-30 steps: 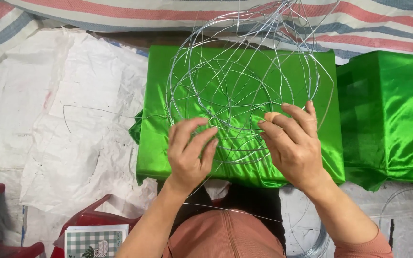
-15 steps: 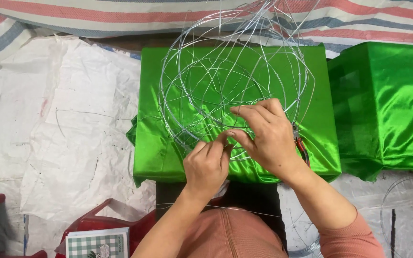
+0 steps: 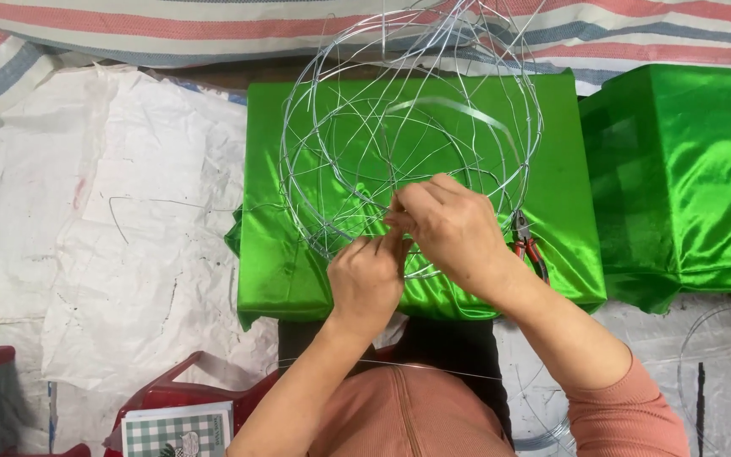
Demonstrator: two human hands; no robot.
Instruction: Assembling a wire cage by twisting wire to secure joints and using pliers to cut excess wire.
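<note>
A round frame of thin silver wire (image 3: pixel 412 127) stands on a box covered in shiny green cloth (image 3: pixel 281 245). Both my hands meet at the frame's near rim. My left hand (image 3: pixel 367 279) pinches a wire there with its fingertips. My right hand (image 3: pixel 454 228) curls over the same spot, its fingers closed on the wire, touching the left hand. Red-handled pliers (image 3: pixel 526 247) lie on the green cloth just right of my right hand, partly hidden by it.
A second green-covered box (image 3: pixel 687 169) stands at the right. White plastic sheeting (image 3: pixel 95 254) covers the floor, with a loose bent wire (image 3: pixel 129 207) on it. A striped tarp (image 3: pixel 129 30) lies at the back. A red plastic chair (image 3: pixel 179 393) with a checked booklet (image 3: pixel 178 430) sits bottom left.
My hands have come together from apart on the frame's sides to one spot on its near rim. The pliers have come into view beside my right hand.
</note>
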